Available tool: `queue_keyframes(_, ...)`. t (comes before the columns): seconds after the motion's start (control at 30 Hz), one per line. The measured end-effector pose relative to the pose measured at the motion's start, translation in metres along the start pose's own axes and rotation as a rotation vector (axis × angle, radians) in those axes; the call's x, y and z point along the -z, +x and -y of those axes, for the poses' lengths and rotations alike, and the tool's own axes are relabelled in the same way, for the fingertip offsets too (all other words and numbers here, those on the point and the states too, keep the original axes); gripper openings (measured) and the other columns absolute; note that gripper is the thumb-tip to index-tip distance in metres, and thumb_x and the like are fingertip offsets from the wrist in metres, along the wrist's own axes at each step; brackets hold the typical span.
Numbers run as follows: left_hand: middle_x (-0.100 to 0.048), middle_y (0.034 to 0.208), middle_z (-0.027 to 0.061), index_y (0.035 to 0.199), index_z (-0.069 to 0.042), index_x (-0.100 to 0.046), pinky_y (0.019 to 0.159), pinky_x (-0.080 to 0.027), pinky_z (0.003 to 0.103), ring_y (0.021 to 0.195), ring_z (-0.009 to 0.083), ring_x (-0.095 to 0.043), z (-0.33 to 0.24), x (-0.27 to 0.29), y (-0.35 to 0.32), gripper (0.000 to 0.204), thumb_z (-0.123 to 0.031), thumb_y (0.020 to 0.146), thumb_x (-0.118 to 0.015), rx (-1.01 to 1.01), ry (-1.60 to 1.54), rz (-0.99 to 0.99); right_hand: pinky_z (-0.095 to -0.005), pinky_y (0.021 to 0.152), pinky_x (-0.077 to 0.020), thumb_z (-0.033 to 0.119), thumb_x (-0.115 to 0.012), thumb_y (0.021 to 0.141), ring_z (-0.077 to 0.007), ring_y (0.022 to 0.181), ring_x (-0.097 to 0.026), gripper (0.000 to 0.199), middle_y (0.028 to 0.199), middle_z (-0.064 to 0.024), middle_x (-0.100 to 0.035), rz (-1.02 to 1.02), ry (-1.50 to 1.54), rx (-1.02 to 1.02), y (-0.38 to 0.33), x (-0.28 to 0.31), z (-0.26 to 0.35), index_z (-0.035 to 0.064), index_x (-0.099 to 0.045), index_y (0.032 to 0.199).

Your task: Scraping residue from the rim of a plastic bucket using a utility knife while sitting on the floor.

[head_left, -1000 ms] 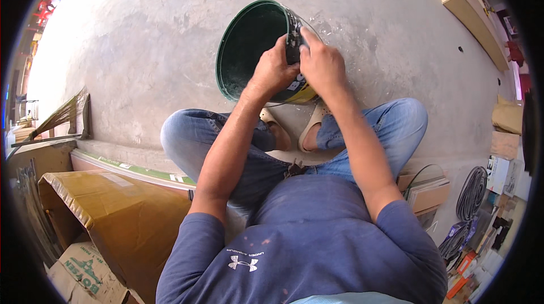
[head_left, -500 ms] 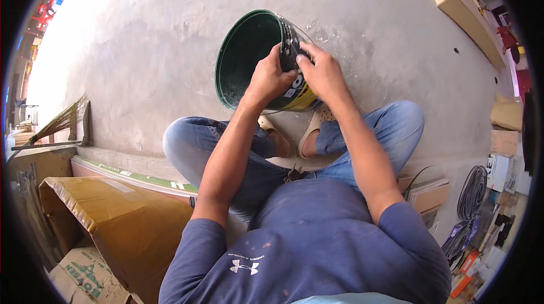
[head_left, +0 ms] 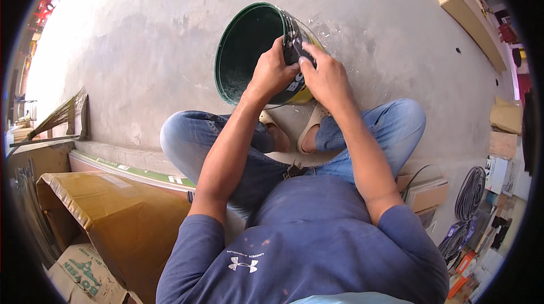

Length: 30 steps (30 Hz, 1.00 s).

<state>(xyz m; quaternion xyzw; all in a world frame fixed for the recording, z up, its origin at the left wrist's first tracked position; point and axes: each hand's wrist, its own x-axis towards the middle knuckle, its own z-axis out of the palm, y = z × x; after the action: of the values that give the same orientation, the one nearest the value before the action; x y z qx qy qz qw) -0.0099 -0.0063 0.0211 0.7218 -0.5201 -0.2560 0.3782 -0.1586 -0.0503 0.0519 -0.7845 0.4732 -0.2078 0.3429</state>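
A dark green bucket [head_left: 251, 54] lies tipped on its side on the floor in front of my feet, its mouth facing left. My left hand [head_left: 271, 71] is closed on the bucket's near right rim, with fingers inside and the thumb along the outer wall. Against the black and yellow outer wall, my right hand [head_left: 324, 74] is bent in a pinch near the left thumb. Whatever is between its fingers is too small or hidden to make out. Pale flecks stick to the wall below the rim, and a thin wire handle runs along the far side.
White flakes [head_left: 326, 29] are scattered on the concrete floor beyond the bucket. A large cardboard box [head_left: 130, 207] stands at my left, with a broom [head_left: 62, 114] behind it. Coiled black cable [head_left: 471, 193] lies at right. A long wooden piece [head_left: 467, 18] extends along the far right.
The bucket has tilted and shifted slightly away from me, its mouth a little higher in view. My right fingers have moved slightly along the wall; the left hand keeps its hold.
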Motion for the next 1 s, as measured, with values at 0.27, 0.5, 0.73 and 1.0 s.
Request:
queue_keyframes(0.27, -0.073, 0.106, 0.0307, 0.141, 0.006, -0.05, 0.092, -0.058, 0.048, 0.105, 0.0443, -0.072, 0.01, -0.004, 0.001, 0.073, -0.019, 0.079, -0.078, -0.021, -0.084, 0.01, -0.0507, 0.096, -0.0551, 0.024, -0.064, 0.095, -0.0458, 0.107, -0.07, 0.044, 0.116, -0.0282, -0.072, -0.065, -0.09, 0.075, 0.012, -0.006, -0.011, 0.0037, -0.066, 0.134)
queue_keyframes(0.5, -0.074, 0.109, 0.0277, 0.134, 0.008, -0.053, 0.091, -0.058, 0.045, 0.106, 0.0384, -0.073, 0.012, -0.006, 0.005, 0.068, -0.019, 0.078, -0.081, 0.024, -0.056, 0.023, -0.0368, 0.095, -0.0546, 0.028, -0.065, 0.097, -0.0288, 0.105, -0.074, 0.045, 0.115, -0.0242, -0.076, 0.014, 0.381, -0.134, 0.035, -0.009, -0.036, -0.0007, -0.069, 0.131)
queue_keyframes(0.73, -0.072, 0.108, 0.0319, 0.139, 0.012, -0.049, 0.093, -0.058, 0.047, 0.107, 0.044, -0.072, 0.018, 0.003, 0.01, 0.078, -0.019, 0.075, -0.081, 0.056, 0.001, -0.002, -0.0352, 0.096, -0.0532, 0.028, -0.064, 0.1, -0.0245, 0.105, -0.073, 0.044, 0.11, -0.0205, -0.077, 0.125, 0.508, -0.141, 0.005, -0.018, -0.036, -0.0007, -0.069, 0.133)
queue_keyframes(1.0, -0.073, 0.108, 0.0314, 0.138, 0.011, -0.05, 0.093, -0.058, 0.046, 0.107, 0.0434, -0.072, 0.014, -0.005, 0.006, 0.076, -0.017, 0.075, -0.081, 0.027, -0.076, 0.057, -0.034, 0.092, -0.0538, 0.03, -0.065, 0.099, -0.0223, 0.099, -0.072, 0.045, 0.108, -0.0179, -0.077, 0.028, 0.46, -0.152, 0.045, -0.019, -0.055, -0.0001, -0.07, 0.132)
